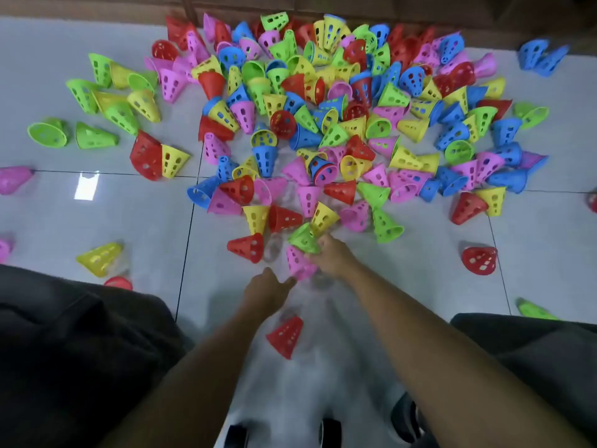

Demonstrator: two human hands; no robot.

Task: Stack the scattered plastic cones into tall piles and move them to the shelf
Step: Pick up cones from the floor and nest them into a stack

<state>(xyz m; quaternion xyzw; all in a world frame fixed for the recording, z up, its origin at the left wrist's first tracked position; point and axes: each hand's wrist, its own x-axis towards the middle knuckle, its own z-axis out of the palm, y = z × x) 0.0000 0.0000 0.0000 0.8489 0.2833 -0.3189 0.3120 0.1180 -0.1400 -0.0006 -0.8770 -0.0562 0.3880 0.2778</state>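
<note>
At the near edge of the scattered cones [323, 108] on the floor [97, 215], the right hand [334, 257] pinches a green cone [302, 237] while the left hand [266, 287] pinches a pink cone [298, 261], and misaligned nesting could jam or spill them.

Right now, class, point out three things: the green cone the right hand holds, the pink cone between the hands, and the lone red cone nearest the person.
green cone [302, 237], head view, its perforated side wall.
pink cone [297, 261], head view, its side wall.
red cone [286, 336], head view, mid side wall.
</note>
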